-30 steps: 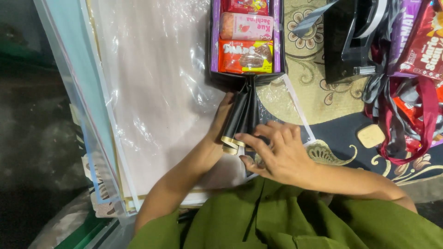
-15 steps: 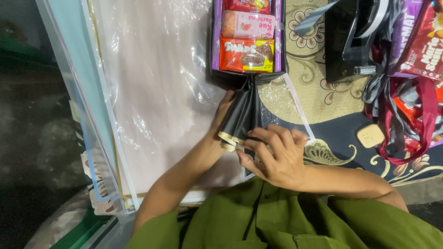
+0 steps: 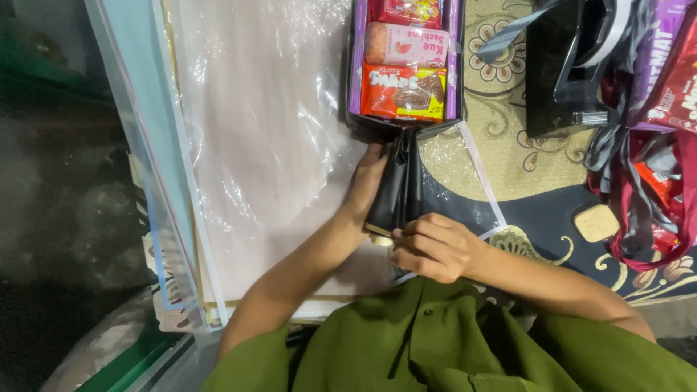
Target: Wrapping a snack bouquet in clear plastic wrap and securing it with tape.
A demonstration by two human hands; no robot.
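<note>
Black folded flap (image 3: 398, 185) pinched betw. left hand (image 3: 367, 181) & right hand (image 3: 435, 247).

Right hand (image 3: 435, 247) lower on black flap (image 3: 396, 192)

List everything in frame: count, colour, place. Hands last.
snack box: 1, black with purple walls, top centre
snack packs: 3 visible, red and pink, inside the box
black flap: 1, folded, below the box
clear plastic sheet: 1, centre left
tape dispenser: 1, black, top right
patterned mat: 1, beige and navy, right
snack bags: several, red and purple, right edge
left hand: against the flap's left side
right hand: pinching the flap's lower end
</note>
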